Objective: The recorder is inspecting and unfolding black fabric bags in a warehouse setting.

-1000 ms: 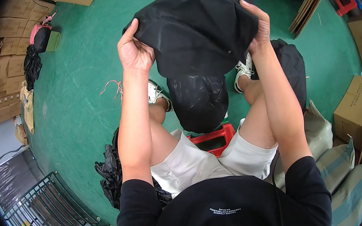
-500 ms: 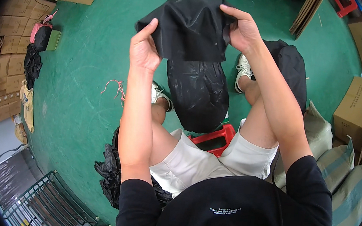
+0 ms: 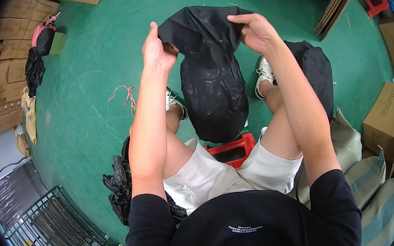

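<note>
A piece of black cloth point(image 3: 195, 28) is raised in front of me, its surface folded and drooping in the middle. My right hand point(image 3: 258, 30) pinches its upper right edge, thumb on top. At its left end is my left hand point(image 3: 160, 51), with the thumb pointing up beside the cloth and the fingers curled against its lower edge; part of that grip is hidden. Directly below, between my legs, stands a rounded bundle point(image 3: 214, 100) covered in shiny black plastic. The cloth's lower part hangs against the bundle's top.
A red plastic stool point(image 3: 232, 151) is between my thighs. Black fabric point(image 3: 314, 73) lies past my right foot, crumpled black plastic point(image 3: 117, 182) by my left hip. Woven sacks point(image 3: 366, 176) and cartons point(image 3: 387, 113) stand right; stacked cartons point(image 3: 12, 63) and a metal rack point(image 3: 56, 223) are left.
The cloth has gone from spread wide to gathered and drooping. My left thumb has come off its face. My right hand has shifted slightly left and down.
</note>
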`<state>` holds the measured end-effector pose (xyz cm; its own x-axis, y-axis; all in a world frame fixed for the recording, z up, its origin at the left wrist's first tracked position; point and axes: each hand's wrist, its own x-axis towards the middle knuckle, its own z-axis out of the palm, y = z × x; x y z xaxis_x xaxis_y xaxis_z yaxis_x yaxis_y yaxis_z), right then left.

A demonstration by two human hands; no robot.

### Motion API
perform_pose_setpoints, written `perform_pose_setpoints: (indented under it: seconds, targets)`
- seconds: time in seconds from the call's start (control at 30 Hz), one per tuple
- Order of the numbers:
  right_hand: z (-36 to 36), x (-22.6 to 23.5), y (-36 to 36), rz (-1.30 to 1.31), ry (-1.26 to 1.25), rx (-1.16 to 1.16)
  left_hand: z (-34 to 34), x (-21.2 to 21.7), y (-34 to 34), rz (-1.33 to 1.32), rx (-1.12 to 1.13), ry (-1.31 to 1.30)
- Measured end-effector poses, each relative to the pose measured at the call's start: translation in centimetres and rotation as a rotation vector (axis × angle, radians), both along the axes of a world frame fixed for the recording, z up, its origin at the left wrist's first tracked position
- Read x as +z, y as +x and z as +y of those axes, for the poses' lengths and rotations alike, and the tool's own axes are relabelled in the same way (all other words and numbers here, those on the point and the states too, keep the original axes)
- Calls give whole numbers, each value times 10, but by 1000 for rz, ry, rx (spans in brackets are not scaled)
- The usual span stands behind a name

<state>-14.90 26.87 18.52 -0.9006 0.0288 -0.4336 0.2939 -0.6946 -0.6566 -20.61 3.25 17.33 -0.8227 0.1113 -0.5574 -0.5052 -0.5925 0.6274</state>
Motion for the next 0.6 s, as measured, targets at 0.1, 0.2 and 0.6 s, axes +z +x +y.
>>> perform_pose_setpoints:
  seconds: [0.1, 0.2, 0.6]
  targets:
    - [0, -14, -17, -52, -39, -56, 0, -15, -11, 22, -59, 28]
    - [5, -29, -36, -159, -87, -180, 6, -27, -32, 13, -61, -41]
    - [-29, -99, -31, -297, 222, -199, -12, -74, -14, 28, 234, -336]
